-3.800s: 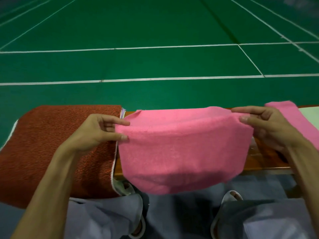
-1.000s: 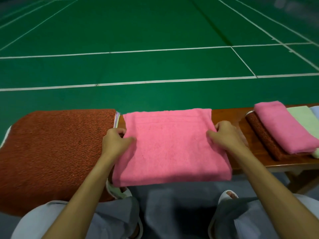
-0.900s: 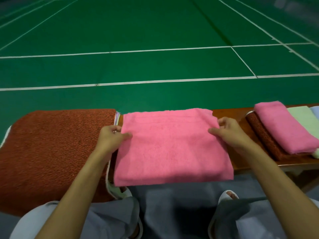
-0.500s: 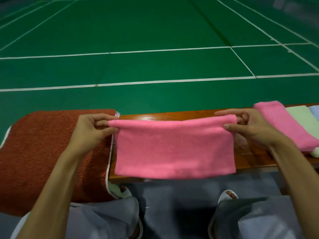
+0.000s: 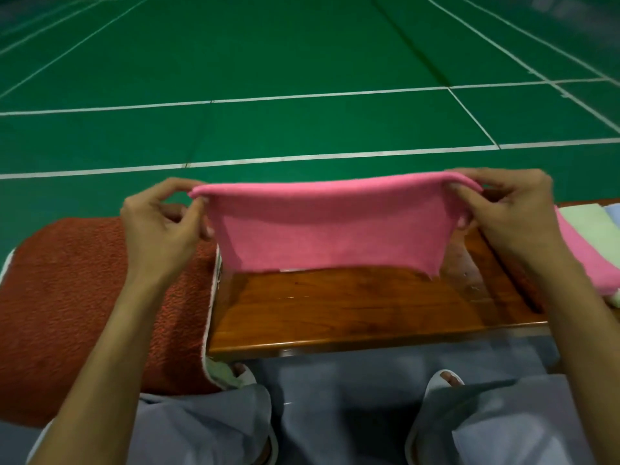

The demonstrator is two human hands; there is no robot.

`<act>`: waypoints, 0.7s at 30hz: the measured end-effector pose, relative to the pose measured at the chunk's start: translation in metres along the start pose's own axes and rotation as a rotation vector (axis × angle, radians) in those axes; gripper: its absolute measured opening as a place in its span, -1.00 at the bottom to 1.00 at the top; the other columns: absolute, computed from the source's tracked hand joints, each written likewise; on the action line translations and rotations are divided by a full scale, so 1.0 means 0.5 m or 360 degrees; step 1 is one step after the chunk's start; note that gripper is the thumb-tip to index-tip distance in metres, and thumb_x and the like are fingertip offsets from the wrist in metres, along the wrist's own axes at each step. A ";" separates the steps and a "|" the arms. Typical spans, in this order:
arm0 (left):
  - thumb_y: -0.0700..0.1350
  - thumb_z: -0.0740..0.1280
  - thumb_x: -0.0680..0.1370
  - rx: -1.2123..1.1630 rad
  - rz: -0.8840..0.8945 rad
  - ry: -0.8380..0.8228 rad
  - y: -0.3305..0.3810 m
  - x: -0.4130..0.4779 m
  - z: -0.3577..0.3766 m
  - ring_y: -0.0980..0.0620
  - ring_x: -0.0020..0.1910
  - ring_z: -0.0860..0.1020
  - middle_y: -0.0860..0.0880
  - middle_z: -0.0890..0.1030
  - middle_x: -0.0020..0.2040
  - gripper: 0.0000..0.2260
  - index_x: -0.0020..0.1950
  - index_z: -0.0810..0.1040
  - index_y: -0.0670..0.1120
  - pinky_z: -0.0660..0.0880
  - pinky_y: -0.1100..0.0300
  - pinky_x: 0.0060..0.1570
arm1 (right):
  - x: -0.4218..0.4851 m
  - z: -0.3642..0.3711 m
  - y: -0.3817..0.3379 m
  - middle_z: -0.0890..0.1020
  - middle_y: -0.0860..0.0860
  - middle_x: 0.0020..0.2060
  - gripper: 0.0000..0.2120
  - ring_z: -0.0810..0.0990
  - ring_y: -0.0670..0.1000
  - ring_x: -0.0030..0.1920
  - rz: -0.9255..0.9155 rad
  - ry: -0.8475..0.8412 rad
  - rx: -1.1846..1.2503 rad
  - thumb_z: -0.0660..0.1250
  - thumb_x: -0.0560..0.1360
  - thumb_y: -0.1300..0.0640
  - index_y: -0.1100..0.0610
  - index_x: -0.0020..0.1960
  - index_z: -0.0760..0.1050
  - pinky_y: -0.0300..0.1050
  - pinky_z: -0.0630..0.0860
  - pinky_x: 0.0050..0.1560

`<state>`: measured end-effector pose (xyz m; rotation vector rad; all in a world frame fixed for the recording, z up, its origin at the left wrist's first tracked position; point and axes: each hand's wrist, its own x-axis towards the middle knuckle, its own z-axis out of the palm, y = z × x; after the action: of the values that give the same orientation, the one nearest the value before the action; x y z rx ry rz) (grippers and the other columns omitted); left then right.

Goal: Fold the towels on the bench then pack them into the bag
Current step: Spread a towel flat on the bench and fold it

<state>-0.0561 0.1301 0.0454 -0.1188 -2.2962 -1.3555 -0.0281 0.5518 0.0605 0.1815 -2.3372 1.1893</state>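
A glossy wooden bench (image 5: 352, 307) stands on a green court floor (image 5: 268, 62) ruled with white lines. The left hand (image 5: 161, 226) and right hand (image 5: 513, 213) each pinch a top corner of the pink towel (image 5: 328, 229), which hangs above the bench's far edge. A rust towel (image 5: 84, 297) drapes the left end, and folded towels (image 5: 590, 243) lie at the right.

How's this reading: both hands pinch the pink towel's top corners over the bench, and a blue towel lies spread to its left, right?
Not quite: the head view shows a rust-red towel spread to the left, not a blue one. The rest stands: the left hand and right hand pinch the pink towel by its top corners over the bench.
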 end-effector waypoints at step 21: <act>0.13 0.20 0.64 0.0702 0.0255 -0.0574 -0.039 -0.099 0.114 -0.07 0.33 0.51 -0.05 0.62 0.32 -0.58 0.37 0.60 -0.05 0.43 -0.03 0.33 | -0.096 0.129 0.043 0.48 0.16 0.46 -0.50 0.45 0.19 0.44 0.0290 -0.0677 -0.0994 0.23 0.63 -0.12 0.06 0.50 0.41 0.13 0.40 0.39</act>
<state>-0.0380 0.1761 -0.0148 -0.4206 -2.7573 -0.7712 -0.0182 0.5090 -0.0101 -0.0031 -3.0300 0.4655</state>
